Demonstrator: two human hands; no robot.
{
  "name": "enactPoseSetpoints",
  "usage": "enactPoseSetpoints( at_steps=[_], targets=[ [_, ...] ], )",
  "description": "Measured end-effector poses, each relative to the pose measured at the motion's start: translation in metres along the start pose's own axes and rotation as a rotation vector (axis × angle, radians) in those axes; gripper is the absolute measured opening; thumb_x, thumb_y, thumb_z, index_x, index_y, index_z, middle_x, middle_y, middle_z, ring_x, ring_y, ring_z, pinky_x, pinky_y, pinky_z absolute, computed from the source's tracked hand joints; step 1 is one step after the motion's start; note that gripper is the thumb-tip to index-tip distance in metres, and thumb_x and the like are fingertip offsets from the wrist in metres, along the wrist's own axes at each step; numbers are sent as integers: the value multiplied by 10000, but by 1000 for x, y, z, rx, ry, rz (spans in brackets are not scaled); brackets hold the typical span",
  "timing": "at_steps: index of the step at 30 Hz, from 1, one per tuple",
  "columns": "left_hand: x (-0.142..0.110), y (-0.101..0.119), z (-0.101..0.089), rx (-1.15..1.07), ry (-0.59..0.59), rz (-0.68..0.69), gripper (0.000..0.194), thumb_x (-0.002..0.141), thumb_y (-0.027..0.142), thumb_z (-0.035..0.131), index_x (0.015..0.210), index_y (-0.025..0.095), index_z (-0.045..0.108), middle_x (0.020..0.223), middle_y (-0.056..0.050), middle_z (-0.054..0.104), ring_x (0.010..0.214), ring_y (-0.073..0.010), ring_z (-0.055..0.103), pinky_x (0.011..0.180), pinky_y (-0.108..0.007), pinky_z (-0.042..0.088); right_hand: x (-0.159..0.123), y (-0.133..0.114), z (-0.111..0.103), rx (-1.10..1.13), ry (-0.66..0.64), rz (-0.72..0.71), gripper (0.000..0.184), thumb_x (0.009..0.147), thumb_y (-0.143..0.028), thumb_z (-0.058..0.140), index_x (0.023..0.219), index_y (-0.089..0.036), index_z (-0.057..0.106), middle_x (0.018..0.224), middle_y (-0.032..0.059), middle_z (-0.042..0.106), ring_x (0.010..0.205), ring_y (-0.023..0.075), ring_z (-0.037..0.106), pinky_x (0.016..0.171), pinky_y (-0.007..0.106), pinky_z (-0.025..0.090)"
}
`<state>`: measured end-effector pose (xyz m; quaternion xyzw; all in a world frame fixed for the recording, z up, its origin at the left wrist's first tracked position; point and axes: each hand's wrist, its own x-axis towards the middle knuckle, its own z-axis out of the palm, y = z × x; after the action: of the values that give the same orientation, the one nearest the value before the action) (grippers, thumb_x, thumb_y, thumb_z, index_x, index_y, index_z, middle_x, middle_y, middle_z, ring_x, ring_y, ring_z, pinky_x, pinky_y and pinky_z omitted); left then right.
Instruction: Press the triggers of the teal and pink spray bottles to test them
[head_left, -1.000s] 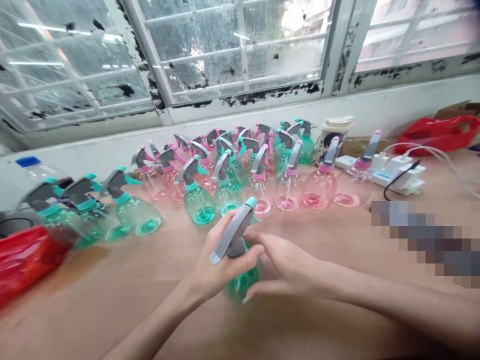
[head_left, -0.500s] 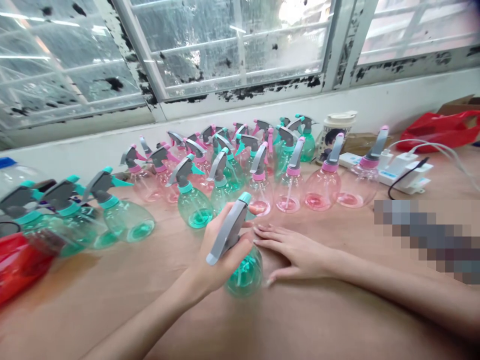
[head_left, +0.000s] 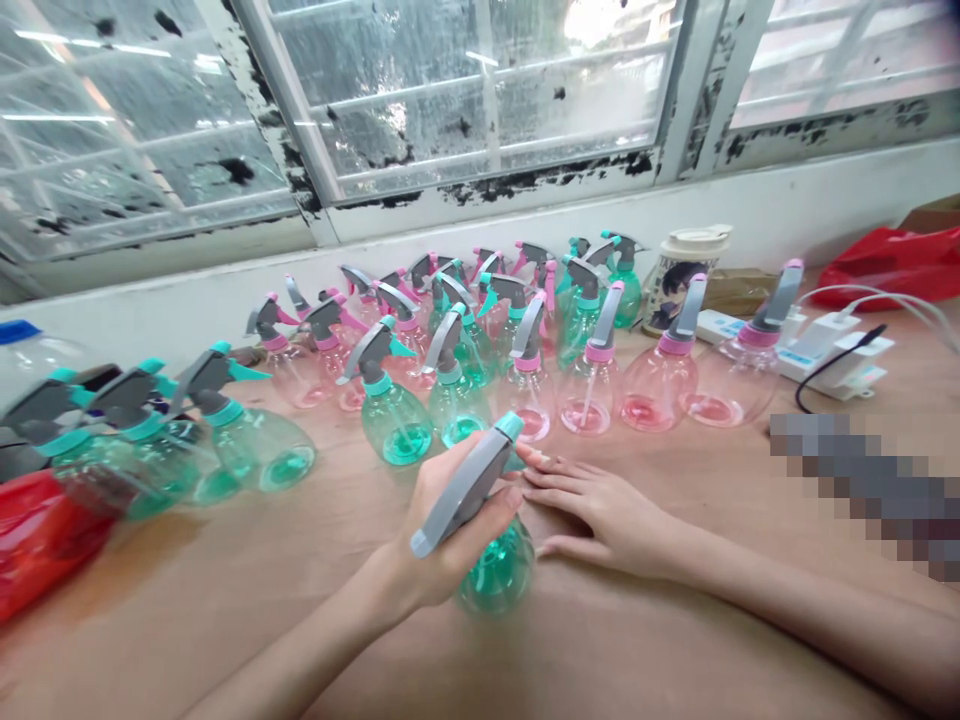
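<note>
The left grip (head_left: 450,540) is closed around the neck of a green spray bottle (head_left: 499,580), just under its grey sprayer head (head_left: 469,490); the bottle's base seems to rest on the counter (head_left: 247,560). The right grip (head_left: 607,510) holds nothing, its fingers spread low beside the bottle.

The held bottle already has its head on; whether that is fully tight cannot be told. Beyond the grips, pink bottles (head_left: 660,385) and green bottles stand grouped, with three more green bottles (head_left: 277,450) off to the left. Those whose tops show clearly all carry heads; how much is left cannot be judged.

The counter is brown, with an orange-brown stain left of the left grip. Past the right grip are a lidded cup (head_left: 679,290), a white power strip (head_left: 832,365) and a red bag (head_left: 892,265). Barred windows (head_left: 480,90) with peeling frames rise behind the bottles.
</note>
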<state>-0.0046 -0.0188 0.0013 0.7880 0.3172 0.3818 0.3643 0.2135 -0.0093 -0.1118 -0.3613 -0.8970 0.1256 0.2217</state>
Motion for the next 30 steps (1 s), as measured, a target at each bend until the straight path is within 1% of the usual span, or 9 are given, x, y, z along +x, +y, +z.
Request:
enactPoseSetpoints(
  at_steps=[3, 7, 9, 12, 14, 16, 20, 25, 30],
  targets=[
    [1, -3, -3, -16, -25, 22, 147, 859, 248, 530, 958, 189, 622, 989, -75, 679, 915, -226, 659, 829, -360, 547, 0, 0, 0, -33, -14, 23, 696, 865, -639, 574, 1381, -172, 551, 1455, 131, 507, 1363, 338, 442, 1116, 560, 365],
    [1, -8, -6, 11, -37, 0, 112, 833, 279, 535, 860, 187, 593, 809, -41, 644, 724, -191, 636, 643, -305, 501, 0, 2, -2, -2, -26, 31, 727, 852, -653, 581, 1393, -169, 539, 1468, 125, 491, 1374, 339, 424, 1127, 551, 353],
    [1, -9, -8, 24, -51, 5, 97, 821, 277, 538, 832, 192, 582, 754, -28, 627, 669, -184, 615, 587, -291, 470, -1, 5, -4, 36, -41, 25, 731, 833, -652, 608, 1397, -192, 536, 1484, 110, 474, 1388, 332, 406, 1142, 537, 336],
    [4, -8, -8, 11, -66, 43, 97, 795, 237, 538, 863, 201, 597, 813, -40, 656, 728, -203, 634, 670, -322, 507, -3, 9, -7, 86, -71, 20, 733, 815, -644, 638, 1406, -225, 526, 1499, 87, 460, 1405, 321, 380, 1156, 524, 316],
    [5, -5, -6, 13, -20, 25, 142, 792, 219, 532, 911, 206, 609, 854, -46, 667, 783, -215, 645, 758, -353, 526, -3, 10, -8, 96, -76, 24, 706, 832, -625, 632, 1408, -231, 523, 1503, 81, 455, 1411, 315, 372, 1159, 520, 312],
    [6, -2, -3, 28, 26, 1, 181, 803, 210, 524, 960, 208, 613, 887, -50, 667, 823, -215, 647, 790, -352, 529, -3, 10, -8, 84, -73, 26, 637, 882, -589, 591, 1400, -223, 532, 1506, 81, 450, 1414, 302, 369, 1159, 510, 318],
    [3, -2, 0, 47, 38, 9, 244, 824, 199, 508, 1046, 209, 608, 879, -38, 660, 781, -183, 641, 771, -321, 534, -2, 9, -7, 48, -72, 17, 545, 948, -532, 519, 1383, -205, 547, 1503, 80, 453, 1413, 280, 375, 1153, 491, 337],
    [2, -7, -1, 92, 75, 20, 238, 835, 211, 516, 1053, 213, 611, 884, -37, 649, 734, -172, 626, 716, -309, 524, -3, 9, -6, 53, -58, 16, 531, 943, -523, 535, 1371, -211, 559, 1491, 79, 472, 1404, 285, 390, 1144, 501, 350],
    [3, -10, 0, 104, 73, 59, 236, 835, 222, 513, 1051, 211, 608, 836, -24, 613, 670, -150, 592, 674, -291, 512, -4, 10, -6, 65, -47, 14, 519, 944, -509, 542, 1380, -228, 551, 1487, 73, 479, 1403, 285, 391, 1147, 499, 345]
  ],
)
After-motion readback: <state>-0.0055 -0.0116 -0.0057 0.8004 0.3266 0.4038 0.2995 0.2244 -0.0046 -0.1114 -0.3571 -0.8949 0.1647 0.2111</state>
